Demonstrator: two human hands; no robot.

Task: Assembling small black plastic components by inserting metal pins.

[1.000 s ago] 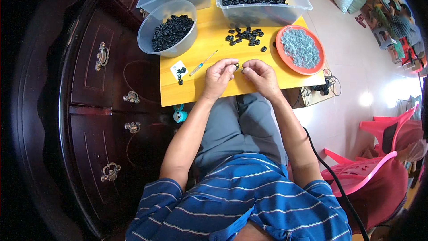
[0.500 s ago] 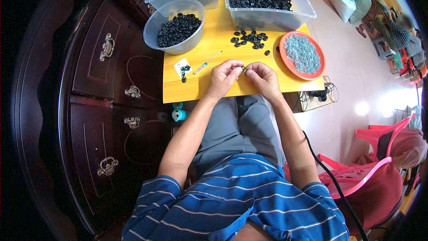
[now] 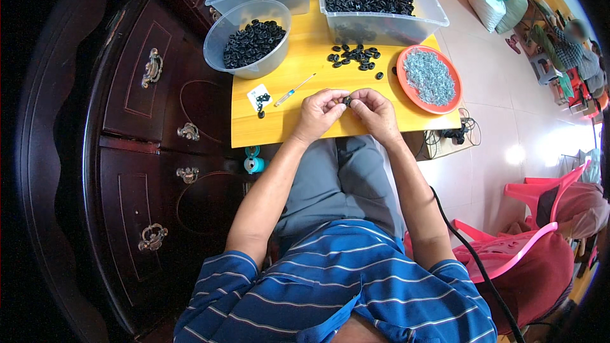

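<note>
Over the near edge of the yellow table, my left hand and my right hand meet fingertip to fingertip. Both are closed in a pinch on one small black oval plastic ring piece, partly covered by the fingers. Beyond them lies a loose group of similar black pieces, with a single one nearer my right hand. To the right stands a red-orange plate heaped with small silvery metal pieces. Left of my hands are a slim screwdriver-like tool and a white card bearing several black bits.
A round clear tub and two rectangular clear bins, one left and one right, hold black pieces at the back. A dark wooden cabinet flanks the left. Pink chairs and a person are at right.
The black piece has turned slightly between my fingertips and shows darker now. Both hands stay in nearly the same place. The rest of the table is unchanged.
</note>
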